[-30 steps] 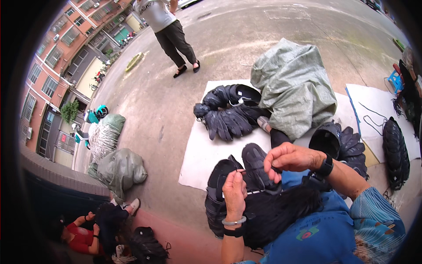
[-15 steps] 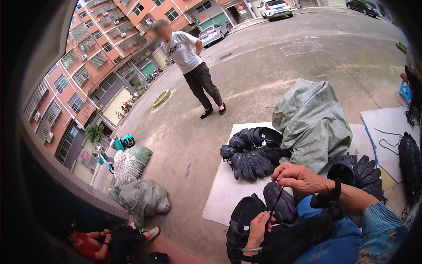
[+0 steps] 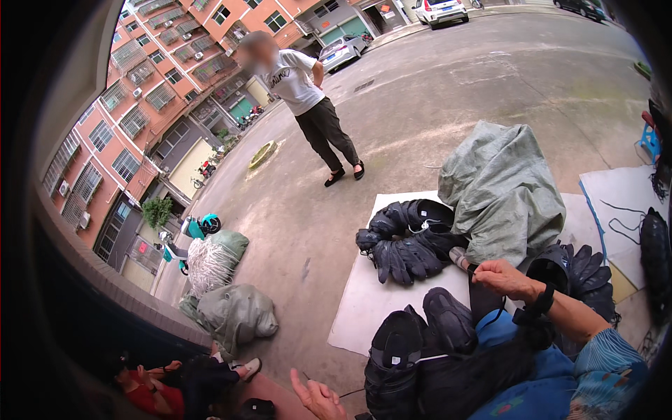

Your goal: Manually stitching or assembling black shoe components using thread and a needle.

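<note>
My right hand (image 3: 505, 278) pinches a thin black shoelace above my lap, its fingers closed. A loop of the lace hangs below it. At the lower middle, my left hand (image 3: 320, 400) is out to the left of the shoes, its index finger stretched out. A thin dark lace runs from it toward the lap and seems caught between its other fingers. Across my lap lie a black shoe (image 3: 393, 346) and a second black shoe (image 3: 449, 320), with a dark mass of material beside them. My right wrist wears a black band.
A bundle of black shoes (image 3: 399, 260) lies on a white sheet (image 3: 355, 308) beside a grey-green sack (image 3: 500, 189). More black shoes (image 3: 589, 276) sit at right. Stuffed sacks (image 3: 236, 315) stand left. A person (image 3: 297, 87) stands ahead; another person (image 3: 150, 392) sits at lower left.
My hands have drawn apart: the left moved left and down, away from the shoes, and the right moved a little right and up. The dark lace stretched between them earlier no longer spans them.
</note>
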`<act>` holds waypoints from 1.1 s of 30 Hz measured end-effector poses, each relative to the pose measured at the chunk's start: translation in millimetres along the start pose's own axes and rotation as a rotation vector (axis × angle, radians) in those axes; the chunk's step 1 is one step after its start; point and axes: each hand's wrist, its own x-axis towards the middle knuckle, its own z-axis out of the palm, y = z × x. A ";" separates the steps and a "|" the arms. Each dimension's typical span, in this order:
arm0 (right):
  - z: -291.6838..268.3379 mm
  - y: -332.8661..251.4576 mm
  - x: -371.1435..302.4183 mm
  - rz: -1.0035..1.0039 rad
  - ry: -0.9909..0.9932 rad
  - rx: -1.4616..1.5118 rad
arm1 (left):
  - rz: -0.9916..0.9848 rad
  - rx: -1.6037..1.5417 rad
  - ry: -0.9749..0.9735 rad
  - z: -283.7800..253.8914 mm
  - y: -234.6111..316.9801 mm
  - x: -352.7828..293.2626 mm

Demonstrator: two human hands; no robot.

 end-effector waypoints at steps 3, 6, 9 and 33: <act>-63.2 -16.8 -13.9 -0.106 0.199 0.011 | 0.332 0.426 0.076 -42.1 36.2 11.8; -147.5 -35.2 -44.8 -0.298 0.449 -0.005 | 0.646 0.905 0.295 -77.6 64.6 7.7; -250.5 -63.8 -95.8 -0.589 0.910 0.105 | 0.557 0.950 0.379 -89.8 73.9 7.3; 34.2 132.6 92.7 -0.365 -0.039 -1.041 | -0.355 0.859 -0.775 136.4 -246.3 -61.8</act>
